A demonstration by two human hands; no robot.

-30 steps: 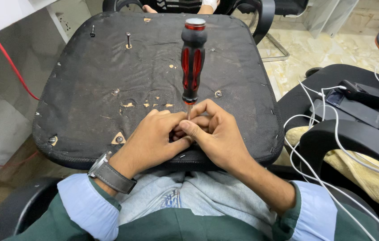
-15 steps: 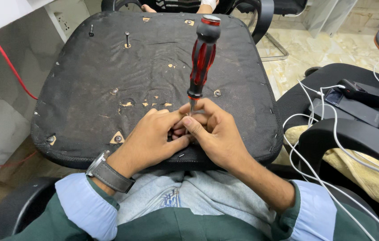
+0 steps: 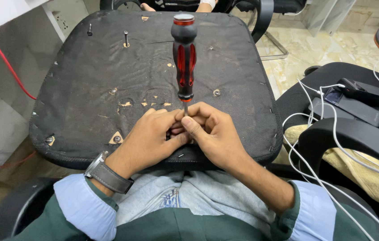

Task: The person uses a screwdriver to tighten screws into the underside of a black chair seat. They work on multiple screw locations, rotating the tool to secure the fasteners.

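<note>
No packages, labels, signs or lit screens show anywhere in the scene. The nearest to one is a small dark flat device (image 3: 365,91) on the chair at the right, and its face cannot be made out.

1. Screwdriver (image 3: 184,53): shaft below the red-and-black handle mostly hidden between the fingers; tip not visible.
2. Left hand (image 3: 147,140) and right hand (image 3: 214,136): fingertips interlocked, whatever sits under them concealed.
3. Upturned seat base (image 3: 109,76): near edge covered by both hands and wrists.
4. Second person at top edge: only a hand and sleeve fragment, cut off by frame.
5. White cables (image 3: 314,147): ends run out of view at right and bottom.
</note>
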